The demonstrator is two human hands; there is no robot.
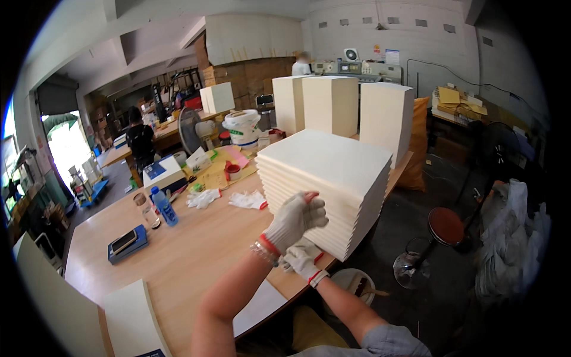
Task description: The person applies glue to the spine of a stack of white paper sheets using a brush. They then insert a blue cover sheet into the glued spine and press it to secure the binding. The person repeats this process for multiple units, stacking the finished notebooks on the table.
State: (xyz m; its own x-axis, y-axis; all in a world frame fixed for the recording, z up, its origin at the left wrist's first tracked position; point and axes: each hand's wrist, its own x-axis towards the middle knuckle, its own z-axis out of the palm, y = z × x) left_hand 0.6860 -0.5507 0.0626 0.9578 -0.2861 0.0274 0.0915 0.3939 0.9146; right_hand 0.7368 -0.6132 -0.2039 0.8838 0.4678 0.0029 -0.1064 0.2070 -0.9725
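Observation:
A tall stack of thick white paper blocks (pixel 324 160) stands at the right of the wooden table, its layered edges facing me. My left hand (pixel 295 220), in a white knit glove with a red cuff, is raised before the stack's near side. Its fingers are curled, a reddish fingertip shows at the top, and nothing is seen in it. Just below, my right hand (pixel 301 262), gloved the same way, is beside my left wrist with its fingers closed. What they hold, if anything, is hidden. A beaded bracelet (pixel 263 253) circles my left wrist.
Tall white blocks (pixel 386 119) stand behind the stack. Left on the table (pixel 196 256) are spare gloves (pixel 247 200), a blue bottle (pixel 164 206), a phone (pixel 124 240) on a box and a tape roll (pixel 232 172). A stool (pixel 445 226) stands right; two people are farther back.

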